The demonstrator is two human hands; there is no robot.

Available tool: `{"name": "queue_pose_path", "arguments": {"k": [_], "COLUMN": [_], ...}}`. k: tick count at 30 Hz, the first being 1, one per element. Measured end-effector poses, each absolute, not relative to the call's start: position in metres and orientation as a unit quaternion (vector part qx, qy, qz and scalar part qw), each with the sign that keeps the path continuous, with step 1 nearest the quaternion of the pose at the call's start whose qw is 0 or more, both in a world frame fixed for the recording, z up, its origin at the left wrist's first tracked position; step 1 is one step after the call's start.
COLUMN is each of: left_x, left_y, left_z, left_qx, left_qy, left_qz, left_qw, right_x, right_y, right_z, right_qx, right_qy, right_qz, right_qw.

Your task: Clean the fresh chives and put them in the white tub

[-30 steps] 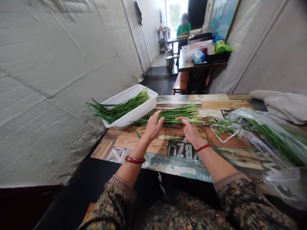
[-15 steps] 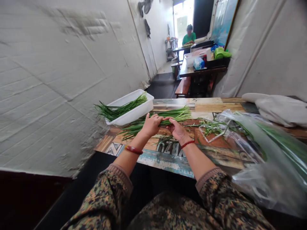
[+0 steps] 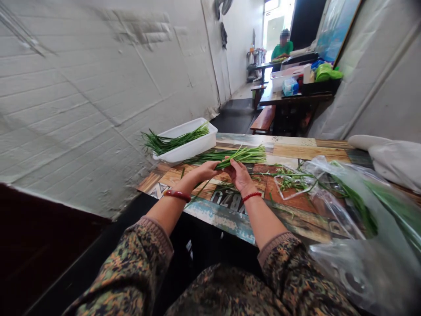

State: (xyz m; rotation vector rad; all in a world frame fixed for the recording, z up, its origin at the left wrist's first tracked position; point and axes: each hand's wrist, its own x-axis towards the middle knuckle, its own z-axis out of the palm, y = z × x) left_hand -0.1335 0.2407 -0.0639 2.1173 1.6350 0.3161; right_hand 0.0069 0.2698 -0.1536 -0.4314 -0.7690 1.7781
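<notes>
My left hand (image 3: 207, 170) is closed around a bunch of garlic chives (image 3: 241, 155), just over the table. Close on its right, my right hand (image 3: 239, 175) grips the same bunch, thumb on top. The pale stem ends point right, and some dark leaves hang below my left wrist. More chives (image 3: 202, 156) lie on the table behind my hands. A white plastic bin (image 3: 195, 146) at the back left holds another heap of chives (image 3: 177, 139), their leaf tips sticking out over its left end.
Chive scraps (image 3: 292, 181) lie on the wood-patterned table (image 3: 210, 210), right of my hands. A clear plastic bag (image 3: 388, 210) with greens fills the right side. A light cloth-like thing (image 3: 399, 160) lies behind it. Farther off are a loaded table (image 3: 279, 98) and a seated person (image 3: 283, 49).
Both hands now hold the bunch raised a little off the table, where before they were over the chives lying there. The view has swung somewhat to the left.
</notes>
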Motion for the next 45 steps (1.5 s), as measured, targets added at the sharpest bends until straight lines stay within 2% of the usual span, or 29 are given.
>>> {"name": "queue_pose_path", "arguments": {"k": [2,4,9,16,31,45], "left_x": [-0.127,-0.123,-0.126,-0.145,-0.156,-0.256], "left_y": [0.236,0.234,0.239,0.242,0.252,0.325], "left_z": [-0.062,-0.06,-0.052,-0.029,-0.036,0.013], "left_qx": [0.752,0.738,0.754,0.721,0.743,0.639], "left_qy": [0.595,0.619,0.654,0.691,0.668,0.761], "left_qz": [0.098,0.061,0.007,-0.036,-0.016,0.001], "left_qw": [0.266,0.262,0.06,-0.025,-0.033,-0.115], "right_x": [0.009,0.011,0.012,-0.004,-0.008,-0.008], "right_y": [0.269,0.268,0.27,0.271,0.255,0.25], "right_z": [-0.152,-0.151,-0.154,-0.173,-0.176,-0.185], "right_qx": [-0.167,-0.156,-0.165,-0.294,-0.385,-0.371], "right_qy": [-0.317,-0.313,-0.368,-0.603,-0.724,-0.756], "right_qz": [0.752,0.753,0.739,0.58,0.417,0.38], "right_qw": [0.554,0.557,0.539,0.462,0.393,0.383]}}
